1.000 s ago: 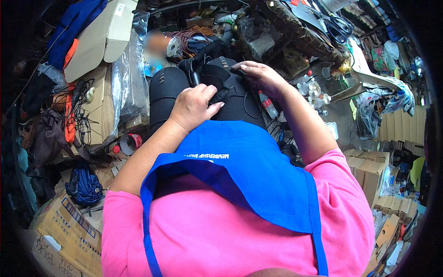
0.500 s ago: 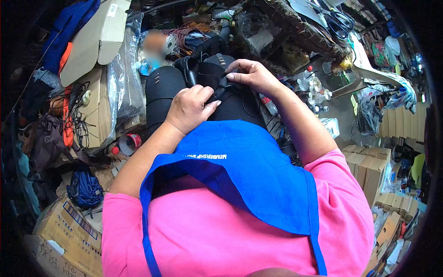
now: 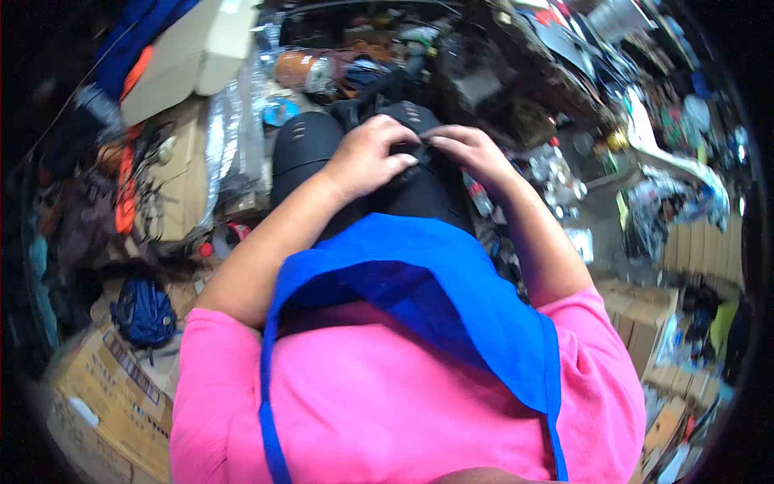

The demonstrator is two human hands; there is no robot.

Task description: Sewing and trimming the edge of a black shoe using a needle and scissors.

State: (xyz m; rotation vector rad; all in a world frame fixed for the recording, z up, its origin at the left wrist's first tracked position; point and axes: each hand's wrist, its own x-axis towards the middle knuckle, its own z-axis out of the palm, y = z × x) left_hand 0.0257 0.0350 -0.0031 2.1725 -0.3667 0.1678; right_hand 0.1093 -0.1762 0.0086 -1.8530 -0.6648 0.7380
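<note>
My left hand (image 3: 372, 160) is closed, its thumb and fingers pinching a small black piece (image 3: 417, 153) over my thigh; motion blur leaves its kind unclear. Almost meeting it, my right hand (image 3: 474, 155) has thumb and forefinger brought together at the far edge of that piece. What lies between those right fingertips is too small and smeared to name. Underneath are my legs in black trousers (image 3: 302, 165), with stitch-like marks at the knees. A blue apron (image 3: 387, 242) covers my lap.
Cardboard (image 3: 173, 181) and clear plastic sheeting (image 3: 234, 153) stand at the left. A dark rough-edged bench (image 3: 540, 60) with scissors-like tools is at the far right. Bottles (image 3: 556, 173) and boxes (image 3: 633, 319) crowd the right side. A blue bag (image 3: 143, 310) lies lower left.
My left hand has moved right and slightly up, close to my right hand. A black handle-like thing beside it is now hidden. The view has shifted a little and blurred.
</note>
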